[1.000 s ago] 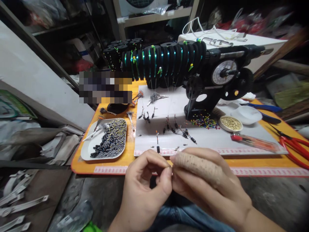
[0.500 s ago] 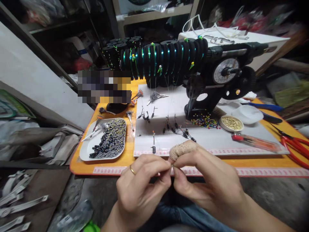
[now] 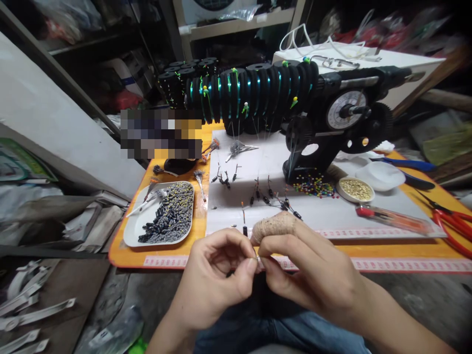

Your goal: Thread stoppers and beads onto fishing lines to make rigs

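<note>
My left hand and my right hand meet at the front edge of the table, thumbs and forefingers pinched together. Between the fingertips is a tiny pale piece, too small to make out. Beige tape wraps the right forefinger. Just beyond the hands, a small black cylinder with an orange-tipped stem lies on the white board. More small dark cylinders with stems lie behind it, some under thin lines coming down from a row of black spools.
A white tray of small dark cylinders stands left on the orange table. To the right are colourful beads, a dish of gold-coloured bits, a red cutter knife, and red-handled scissors. A black geared winder stands behind.
My left hand has turned and its fingers have opened into a rounder pinch. Both pinches have shifted slightly left and down. The orange-tipped black cylinder has moved a little to the right.
</note>
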The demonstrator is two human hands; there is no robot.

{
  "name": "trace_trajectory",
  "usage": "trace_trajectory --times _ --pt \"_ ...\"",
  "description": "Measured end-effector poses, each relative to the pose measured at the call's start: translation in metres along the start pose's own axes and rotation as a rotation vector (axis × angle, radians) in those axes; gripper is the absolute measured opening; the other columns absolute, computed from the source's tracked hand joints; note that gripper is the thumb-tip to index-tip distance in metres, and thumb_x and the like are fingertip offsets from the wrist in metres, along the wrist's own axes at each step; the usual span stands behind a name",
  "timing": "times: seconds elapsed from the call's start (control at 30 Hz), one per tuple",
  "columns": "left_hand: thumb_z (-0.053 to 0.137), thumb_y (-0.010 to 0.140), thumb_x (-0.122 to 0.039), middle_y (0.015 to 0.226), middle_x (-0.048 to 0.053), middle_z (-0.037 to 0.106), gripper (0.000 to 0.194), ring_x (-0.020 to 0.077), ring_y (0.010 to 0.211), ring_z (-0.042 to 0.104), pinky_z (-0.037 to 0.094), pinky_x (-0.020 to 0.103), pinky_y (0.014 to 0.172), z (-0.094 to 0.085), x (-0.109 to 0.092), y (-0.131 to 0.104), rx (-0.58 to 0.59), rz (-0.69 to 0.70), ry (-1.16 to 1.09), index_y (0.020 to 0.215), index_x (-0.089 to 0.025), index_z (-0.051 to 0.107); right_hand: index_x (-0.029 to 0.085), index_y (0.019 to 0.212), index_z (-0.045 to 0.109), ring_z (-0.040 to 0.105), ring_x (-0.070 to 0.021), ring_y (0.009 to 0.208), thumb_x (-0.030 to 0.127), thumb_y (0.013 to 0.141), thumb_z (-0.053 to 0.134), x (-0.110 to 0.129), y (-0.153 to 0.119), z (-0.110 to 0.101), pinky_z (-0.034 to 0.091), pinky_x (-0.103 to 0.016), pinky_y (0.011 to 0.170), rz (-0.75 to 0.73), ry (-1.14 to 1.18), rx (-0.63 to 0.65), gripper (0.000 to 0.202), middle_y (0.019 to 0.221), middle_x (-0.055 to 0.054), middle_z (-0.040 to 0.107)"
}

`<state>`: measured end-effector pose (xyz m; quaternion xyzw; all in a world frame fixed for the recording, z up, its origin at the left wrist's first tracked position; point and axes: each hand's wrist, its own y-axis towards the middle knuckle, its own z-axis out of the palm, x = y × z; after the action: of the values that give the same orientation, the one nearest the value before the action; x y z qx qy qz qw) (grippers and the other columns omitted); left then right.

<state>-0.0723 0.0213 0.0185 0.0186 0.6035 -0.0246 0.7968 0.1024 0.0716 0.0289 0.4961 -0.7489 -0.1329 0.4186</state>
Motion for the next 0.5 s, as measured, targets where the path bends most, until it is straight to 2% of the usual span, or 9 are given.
trace_trajectory --times 0.13,0.23,0.37,0.5 --pt "0.075 0.087 -0.025 0.062 -0.003 0.056 0.019 0.0029 0.046 0.042 0.033 0.012 0.044 -0.004 0.002 0.000 0.085 -0.085 -0.168 0.076 -0.017 0.062 0.022 0.110 0.058 0.068 -0.0181 0.096 0.008 0.095 0.055 0.002 -0.003 -0.002 0.060 -0.027 0.081 0.053 -0.019 0.007 0.020 0.105 -0.008 0.066" --pt "0.077 0.087 -0.031 0.061 -0.004 0.058 0.022 0.0017 0.043 0.039 0.033 0.012 0.042 -0.005 0.006 -0.001 0.101 -0.097 -0.233 0.078 -0.017 0.063 0.027 0.110 0.064 0.071 -0.0187 0.095 0.010 0.093 0.060 0.004 -0.006 -0.002 0.061 -0.025 0.079 0.073 -0.083 -0.097 0.024 0.107 -0.006 0.068" --pt "0.077 0.085 -0.030 0.068 0.000 0.062 0.019 0.0039 0.046 0.045 0.035 0.013 0.041 -0.003 0.009 -0.002 0.051 -0.062 -0.196 0.079 -0.017 0.065 0.026 0.109 0.067 0.072 -0.0202 0.091 0.008 0.089 0.065 0.008 -0.007 0.001 0.063 -0.027 0.076 0.107 -0.109 -0.143 0.027 0.103 -0.007 0.071" --pt "0.076 0.084 -0.019 0.071 -0.001 0.062 0.010 0.0047 0.051 0.049 0.040 0.013 0.045 0.001 0.007 -0.003 -0.052 0.039 -0.098 0.078 -0.017 0.068 0.020 0.107 0.068 0.071 -0.0195 0.091 0.004 0.086 0.063 0.014 -0.006 0.006 0.063 -0.029 0.078 0.155 0.043 -0.214 0.027 0.100 -0.008 0.070"
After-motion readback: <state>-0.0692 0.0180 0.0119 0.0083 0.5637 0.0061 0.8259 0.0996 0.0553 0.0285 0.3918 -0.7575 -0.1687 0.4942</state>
